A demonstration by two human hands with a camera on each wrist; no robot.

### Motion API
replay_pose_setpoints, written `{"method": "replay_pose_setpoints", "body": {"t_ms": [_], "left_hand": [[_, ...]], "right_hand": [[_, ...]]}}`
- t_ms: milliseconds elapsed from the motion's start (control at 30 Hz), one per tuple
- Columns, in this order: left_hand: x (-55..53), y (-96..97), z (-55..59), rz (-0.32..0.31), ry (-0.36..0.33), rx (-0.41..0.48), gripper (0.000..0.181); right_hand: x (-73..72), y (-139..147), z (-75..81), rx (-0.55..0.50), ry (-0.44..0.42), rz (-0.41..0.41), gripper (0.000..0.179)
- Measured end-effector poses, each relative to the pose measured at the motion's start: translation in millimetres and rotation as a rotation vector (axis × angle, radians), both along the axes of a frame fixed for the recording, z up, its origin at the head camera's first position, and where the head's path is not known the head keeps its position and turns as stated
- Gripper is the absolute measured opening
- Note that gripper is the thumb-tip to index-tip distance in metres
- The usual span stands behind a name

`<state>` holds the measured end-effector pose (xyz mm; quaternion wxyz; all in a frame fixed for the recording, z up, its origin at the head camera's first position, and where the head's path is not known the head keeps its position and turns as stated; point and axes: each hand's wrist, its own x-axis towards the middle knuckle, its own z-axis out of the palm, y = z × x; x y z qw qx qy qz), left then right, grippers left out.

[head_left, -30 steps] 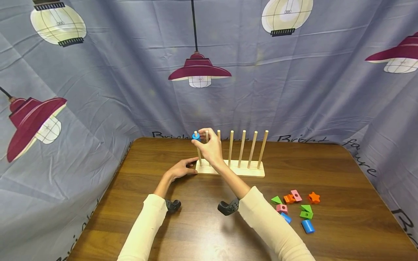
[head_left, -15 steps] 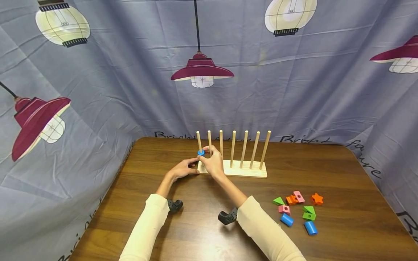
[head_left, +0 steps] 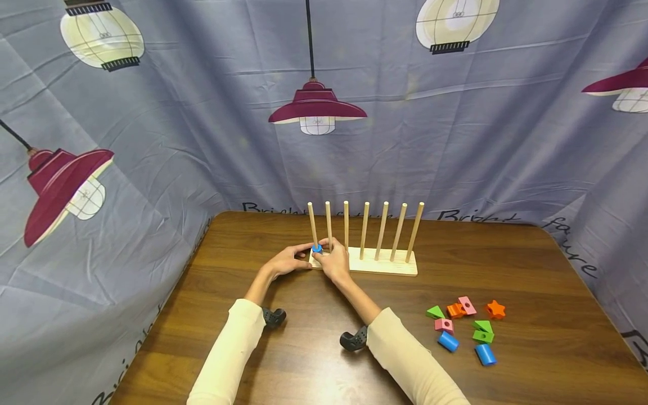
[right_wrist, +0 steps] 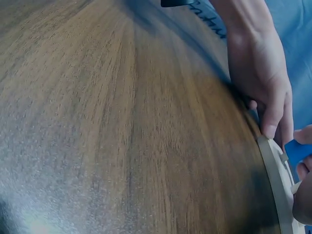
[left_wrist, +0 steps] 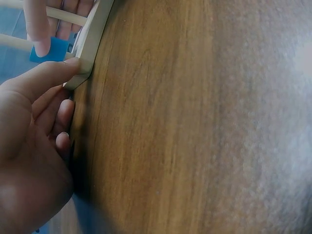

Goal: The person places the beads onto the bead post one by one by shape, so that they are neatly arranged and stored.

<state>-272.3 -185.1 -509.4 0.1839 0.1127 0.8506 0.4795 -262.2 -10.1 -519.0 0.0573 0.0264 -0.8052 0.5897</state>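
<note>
A wooden peg rack (head_left: 385,266) with a row of upright pegs stands toward the back of the table. Around its leftmost peg sits a blue cylinder bead (head_left: 316,248), low down near the base. My right hand (head_left: 336,262) pinches this bead (right_wrist: 294,152) between thumb and fingers. My left hand (head_left: 284,261) holds the left end of the base, thumb at the front edge and index finger reaching to the back. In the left wrist view, the left thumb presses the corner of the rack (left_wrist: 90,48), just beside the bead (left_wrist: 59,48). The other left fingers curl under, off the rack.
At the right of the table (head_left: 293,360) lie two blue cylinders (head_left: 486,354), green triangular blocks (head_left: 483,336), pink blocks (head_left: 444,325), an orange block (head_left: 456,310) and an orange star (head_left: 495,309). A printed curtain (head_left: 324,163) hangs behind the table.
My right hand has slid the blue bead from the top of the leftmost peg down to near the base. The left hand has stayed at the rack's left end.
</note>
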Motion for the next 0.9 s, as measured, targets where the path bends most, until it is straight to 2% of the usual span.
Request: {"method": "replay_pose_setpoints", "body": {"t_ms": [600, 733, 900], "left_hand": [[-0.7, 2.6, 0.4, 0.003, -0.002, 0.003, 0.069], [-0.8, 1.7, -0.5, 0.000, 0.007, 0.000, 0.070], [0.0, 1.7, -1.4, -0.006, 0.024, -0.013, 0.069]], "right_hand": [[0.7, 5, 1.9, 0.168, 0.016, 0.020, 0.028], [2.6, 9, 4.9, 0.205, -0.002, 0.069, 0.038], [11.3, 19, 11.4, 0.268, -0.062, 0.156, 0.061]]}}
